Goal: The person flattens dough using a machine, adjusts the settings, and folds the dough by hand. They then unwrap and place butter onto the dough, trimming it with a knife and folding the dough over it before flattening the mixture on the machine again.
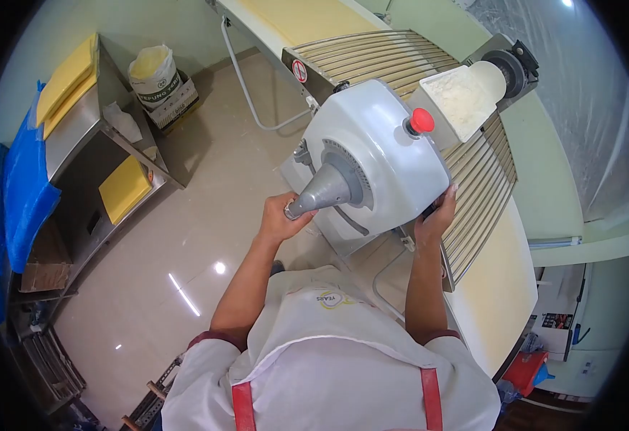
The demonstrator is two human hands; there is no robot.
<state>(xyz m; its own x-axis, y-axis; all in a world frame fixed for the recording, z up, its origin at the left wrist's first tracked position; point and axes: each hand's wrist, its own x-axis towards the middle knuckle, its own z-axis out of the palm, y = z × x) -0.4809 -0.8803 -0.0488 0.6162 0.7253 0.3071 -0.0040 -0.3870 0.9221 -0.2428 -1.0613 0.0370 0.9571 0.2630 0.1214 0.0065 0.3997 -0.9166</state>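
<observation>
A white dough sheeter (393,172) stands in front of me. My left hand (280,219) is wrapped round the end of its grey cone-shaped lever (323,188). A graduated dial curves around the lever's base. At the housing's lower right edge, my right hand (435,215) is closed against the side, by a dark part mostly hidden by the fingers and housing. A red mushroom-shaped button (421,120) sticks up from the top. Beside it, a white bin of flour (460,104) rests over the metal bar guard (485,188).
Pale conveyor belts (498,287) extend from both sides of the machine. On the left is a steel shelf unit (77,154) with yellow trays (125,189) and blue plastic sheets (27,183). A white sack (152,75) stands near the wall. Plastic sheeting (580,93) hangs at right.
</observation>
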